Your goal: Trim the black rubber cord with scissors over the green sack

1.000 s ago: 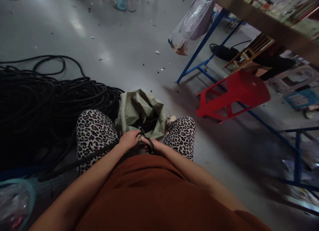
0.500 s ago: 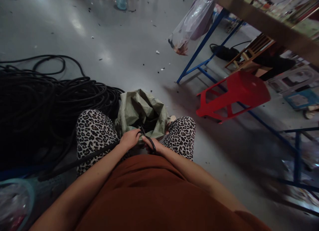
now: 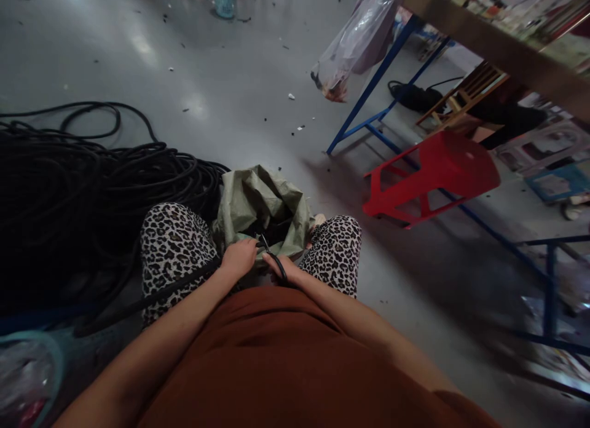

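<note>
Left hand [image 3: 238,259] is gripping cord [image 3: 184,283] near its end, beside the sack [image 3: 231,197]; right hand [image 3: 289,270] is holding cutters [image 3: 278,264]. Cord is looking light, springy; judging best hold: just behind end.

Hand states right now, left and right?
Left hand: closed, holding a long, thick black cord.
Right hand: closed, holding black-handled metal scissors at the mouth of the olive-green woven sack.

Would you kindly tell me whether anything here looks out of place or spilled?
Yes: small white and black scraps lie strewn across the grey floor beyond the sack, loose rather than gathered up, so they look like litter. Nothing else clearly stands out.
</note>
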`<state>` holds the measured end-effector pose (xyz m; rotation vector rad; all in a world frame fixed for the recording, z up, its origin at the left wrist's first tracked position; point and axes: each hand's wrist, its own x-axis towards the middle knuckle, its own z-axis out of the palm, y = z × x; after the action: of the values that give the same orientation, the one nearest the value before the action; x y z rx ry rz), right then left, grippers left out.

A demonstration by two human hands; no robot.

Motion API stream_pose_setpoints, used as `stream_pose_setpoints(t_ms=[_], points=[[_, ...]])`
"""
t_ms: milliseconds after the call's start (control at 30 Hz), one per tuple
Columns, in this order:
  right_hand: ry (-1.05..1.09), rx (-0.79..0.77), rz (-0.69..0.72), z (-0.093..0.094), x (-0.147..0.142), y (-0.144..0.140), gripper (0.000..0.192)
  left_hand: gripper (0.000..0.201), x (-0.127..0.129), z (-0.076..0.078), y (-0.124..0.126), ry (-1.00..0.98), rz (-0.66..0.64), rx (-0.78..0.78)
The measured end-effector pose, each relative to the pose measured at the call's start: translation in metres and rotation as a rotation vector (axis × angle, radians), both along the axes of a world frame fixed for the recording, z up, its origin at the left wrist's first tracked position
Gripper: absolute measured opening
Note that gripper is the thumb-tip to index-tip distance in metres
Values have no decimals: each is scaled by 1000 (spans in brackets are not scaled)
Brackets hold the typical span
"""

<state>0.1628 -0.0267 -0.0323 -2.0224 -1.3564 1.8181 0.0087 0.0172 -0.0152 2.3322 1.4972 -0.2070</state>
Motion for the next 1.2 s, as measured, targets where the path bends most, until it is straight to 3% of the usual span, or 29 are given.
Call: stream_pose_setpoints(t_ms=[300,933,1200], points=[[-43,7,49,-9,2,-2,62,33,-1,-5,0,-64,68,-67],[110,-114,-191,-14,4,2,54,38,-7,-13,8,-129,189,-99],[235,-162,-148,-19,4,-1,52,35,-9,-14,10,-149,225,-67]])
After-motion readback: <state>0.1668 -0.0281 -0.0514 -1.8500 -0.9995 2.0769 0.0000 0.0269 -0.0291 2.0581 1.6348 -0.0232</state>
